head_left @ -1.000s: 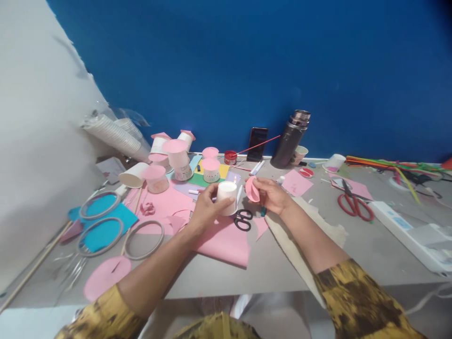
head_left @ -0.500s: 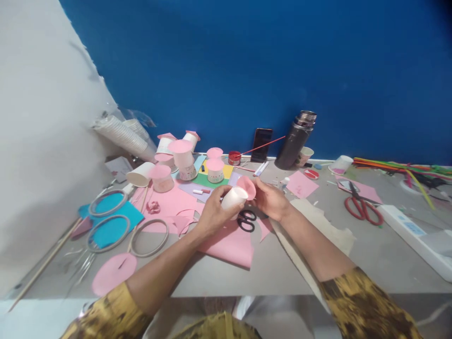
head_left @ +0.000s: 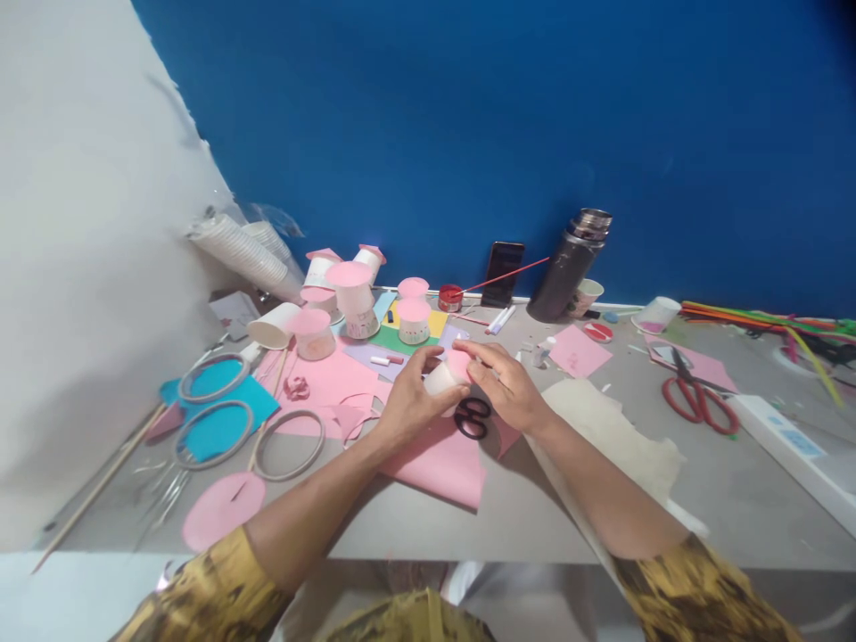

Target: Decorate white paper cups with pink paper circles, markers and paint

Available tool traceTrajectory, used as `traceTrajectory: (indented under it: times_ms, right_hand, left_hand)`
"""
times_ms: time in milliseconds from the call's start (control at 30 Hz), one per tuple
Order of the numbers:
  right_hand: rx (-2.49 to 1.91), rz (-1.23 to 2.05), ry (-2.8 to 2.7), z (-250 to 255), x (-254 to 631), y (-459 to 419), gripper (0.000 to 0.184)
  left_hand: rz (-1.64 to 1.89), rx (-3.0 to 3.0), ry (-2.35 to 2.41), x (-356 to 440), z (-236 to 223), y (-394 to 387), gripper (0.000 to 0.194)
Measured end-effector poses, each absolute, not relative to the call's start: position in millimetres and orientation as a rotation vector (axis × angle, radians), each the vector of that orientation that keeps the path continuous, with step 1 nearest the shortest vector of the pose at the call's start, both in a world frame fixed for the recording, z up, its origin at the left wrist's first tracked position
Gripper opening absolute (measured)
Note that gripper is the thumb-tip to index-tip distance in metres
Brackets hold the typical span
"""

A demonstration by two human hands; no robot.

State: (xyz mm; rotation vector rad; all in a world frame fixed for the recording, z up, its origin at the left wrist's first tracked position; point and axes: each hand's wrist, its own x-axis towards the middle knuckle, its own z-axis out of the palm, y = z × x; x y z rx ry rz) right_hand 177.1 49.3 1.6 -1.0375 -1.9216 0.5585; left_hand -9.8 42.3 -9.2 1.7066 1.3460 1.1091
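Observation:
My left hand [head_left: 409, 401] is wrapped round a small white paper cup [head_left: 439, 380], tilted with one end toward the right. A pink paper piece [head_left: 458, 363] lies against that end, and the fingers of my right hand [head_left: 506, 385] press it there; its far edge is hidden by them. Just below the hands are black-handled scissors [head_left: 473, 419], on or beside a folded pink sheet [head_left: 438, 468]. Behind them, several white cups topped with pink paper, such as the short cup [head_left: 413, 332], stand on the table.
Embroidery hoops [head_left: 289, 446] and a pink disc [head_left: 224, 511] lie at the left. A leaning dark flask [head_left: 568, 267], a phone [head_left: 503, 275] and a red jar [head_left: 450, 299] stand along the blue wall. Red-handled scissors [head_left: 699, 406] and a white box [head_left: 795, 455] lie at the right.
My right hand has brought the pink paper piece onto the end of the cup, and its fingers now press over it. My left hand keeps its hold on the cup. The view has shifted slightly.

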Motion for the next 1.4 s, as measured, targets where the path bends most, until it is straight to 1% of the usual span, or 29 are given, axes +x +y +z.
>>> traceTrajectory:
  times_ms: [133, 333, 500, 600, 733, 867, 1033, 1133, 1400]
  right_hand:
    - [-1.028, 0.473, -1.979, 2.4, 175.8, 48.4, 0.039]
    - [-1.008, 0.520, -1.972, 5.6, 176.5, 46.9, 0.038]
    - [-0.986, 0.542, -1.961, 7.2, 176.8, 44.8, 0.038]
    - [-0.965, 0.670, -1.839, 6.8, 178.6, 46.2, 0.041]
    - [-0.876, 0.910, -1.527, 6.2, 183.5, 53.1, 0.047]
    - [-0.841, 1.034, -1.412, 10.2, 185.5, 54.8, 0.045]
    - [-0.924, 0.961, -1.541, 19.3, 179.6, 44.3, 0.037]
    - [-0.898, 0.943, -1.605, 21.0, 176.0, 40.1, 0.032]
    - [-0.890, 0.915, -1.655, 20.0, 174.1, 38.9, 0.032]
  left_hand:
    - [1.146, 1.700, 1.305, -9.6, -8.9, 41.8, 0.061]
    - [1.175, 1.625, 1.224, -9.7, -4.8, 40.4, 0.058]
    - [1.185, 1.528, 1.150, -10.0, -4.7, 41.6, 0.063]
    - [1.196, 1.429, 1.073, -11.0, -5.9, 42.5, 0.064]
    - [1.101, 1.110, 0.836, -12.5, -7.5, 42.1, 0.069]
    - [1.024, 0.973, 0.707, -13.1, -8.7, 40.0, 0.069]
    - [0.959, 0.973, 0.678, -12.4, -10.0, 38.3, 0.062]
    - [0.938, 0.968, 0.642, -12.2, -9.7, 38.0, 0.062]
    - [0.933, 0.960, 0.632, -11.5, -8.6, 36.3, 0.062]
